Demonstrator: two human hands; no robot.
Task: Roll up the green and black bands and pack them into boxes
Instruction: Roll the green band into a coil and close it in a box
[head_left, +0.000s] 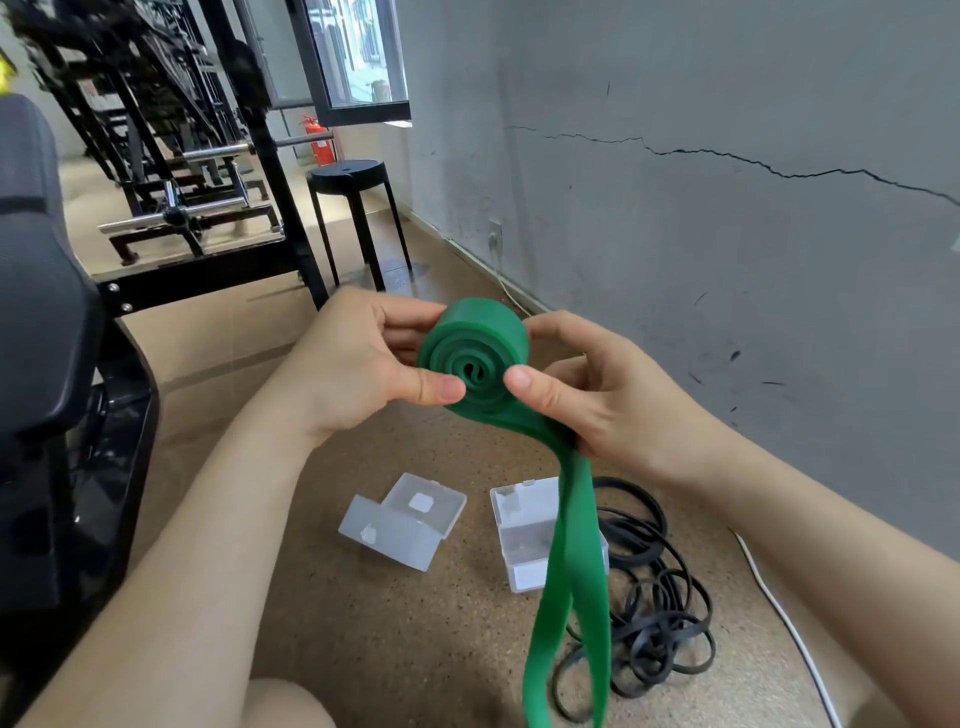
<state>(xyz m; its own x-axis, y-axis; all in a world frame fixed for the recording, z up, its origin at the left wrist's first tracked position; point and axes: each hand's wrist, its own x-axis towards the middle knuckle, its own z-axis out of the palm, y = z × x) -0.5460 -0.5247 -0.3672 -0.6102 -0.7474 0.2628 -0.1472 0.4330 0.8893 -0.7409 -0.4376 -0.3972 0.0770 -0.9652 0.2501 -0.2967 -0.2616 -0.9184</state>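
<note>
Green band (475, 358) half-coiled, its tail hanging loose.

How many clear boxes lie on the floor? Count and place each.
2. The left box lies open on the floor; the right box sits beside it, partly behind the hanging green band.
</note>
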